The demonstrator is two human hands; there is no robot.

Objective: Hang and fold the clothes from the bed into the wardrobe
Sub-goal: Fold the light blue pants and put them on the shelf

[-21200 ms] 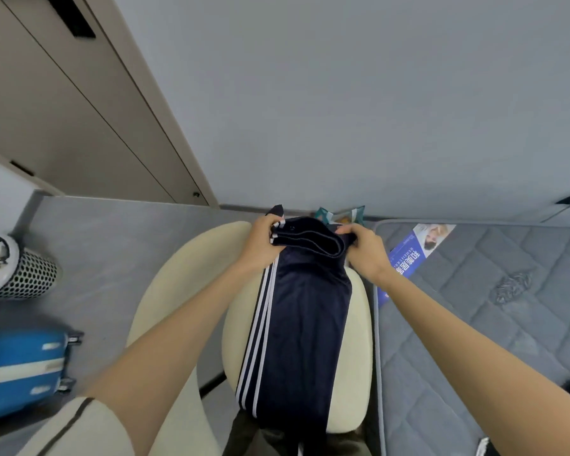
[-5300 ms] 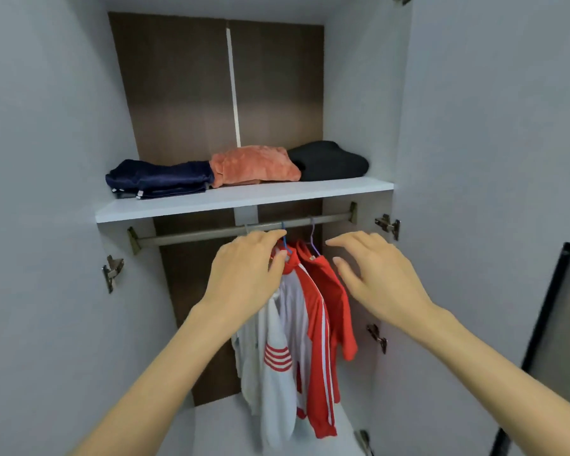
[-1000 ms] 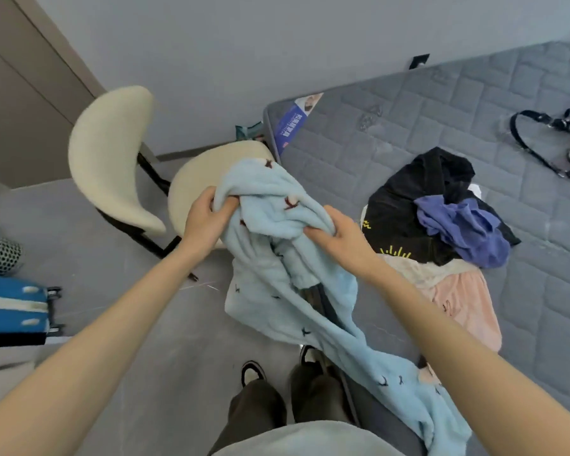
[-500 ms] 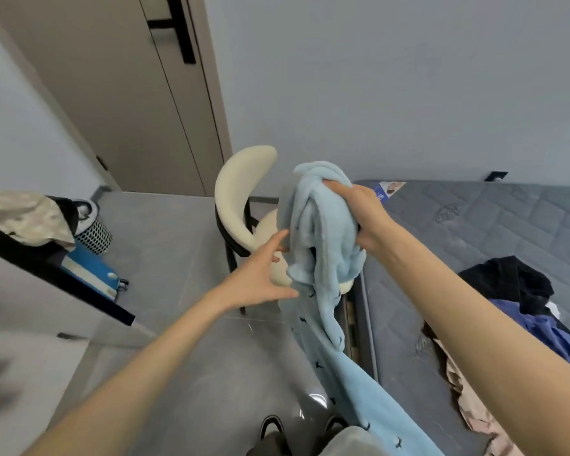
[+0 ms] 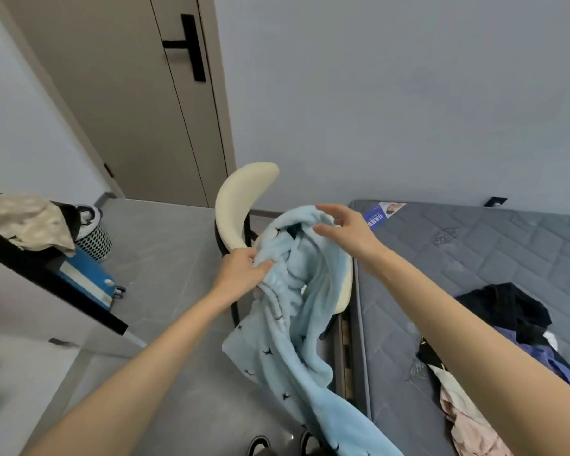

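R hand let go; L hand fingers pinch blue garment.

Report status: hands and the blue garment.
Left hand grips blue garment. Right hand open near it. Garment bunched, tail hanging by chair. Pile of clothes on bed.

I have a single wide-angle view, worn on the person's head, facing forward and tilted well down. Both forearms enter from the near edge. The left hand and right hand sit close in at mid-frame, the left gripping a light-blue garment. Shoe tips show at the near edge. The floor fills the left, the mattress the right, and the door and wall stand far.
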